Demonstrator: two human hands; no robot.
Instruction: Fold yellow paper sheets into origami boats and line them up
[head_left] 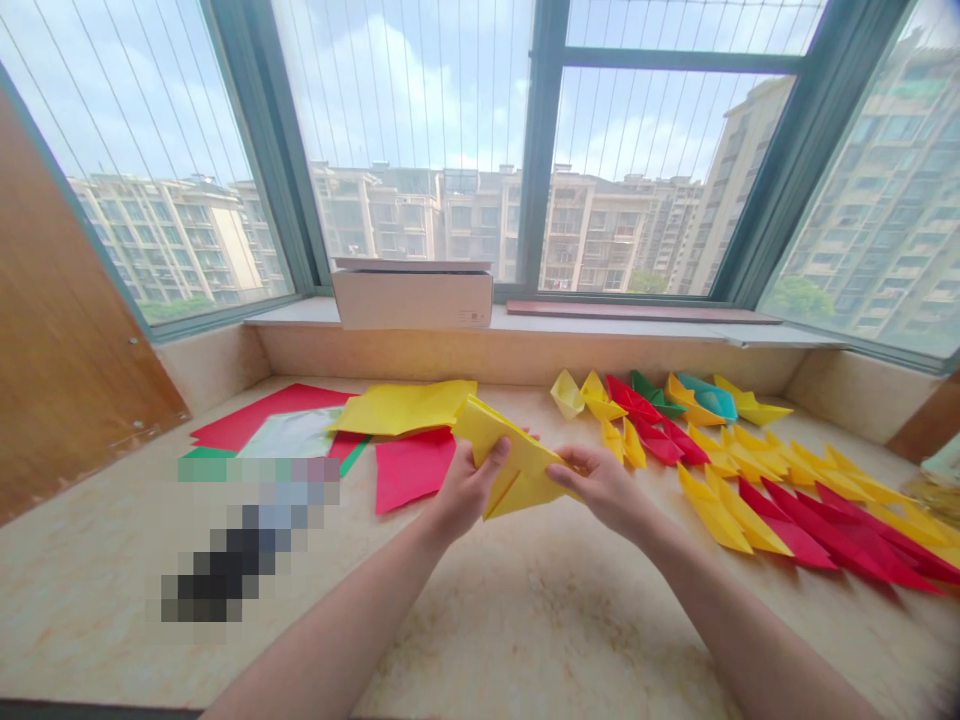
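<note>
A folded sheet of yellow paper (517, 470) is held up above the counter between both hands. My left hand (471, 490) grips its left side, thumb lying across the front face. At the right corner, my right hand (592, 482) pinches the paper between thumb and fingers. Behind my left hand lies a pinkish-red sheet (412, 470) on the counter. Past it is a stack of yellow paper (405, 408). Folded paper boats in yellow (731, 510), red (787, 525), green (656, 395) and blue (705, 398) stand in rows to the right of my right hand.
The stone counter (480, 620) runs below a window. On the sill rest a white box (412, 297) and a reddish-brown board (641, 313). Red sheets (262, 415) and a clear plastic packet (289, 437) lie at the left, near a pixelated patch. A wooden panel (67, 330) borders the left.
</note>
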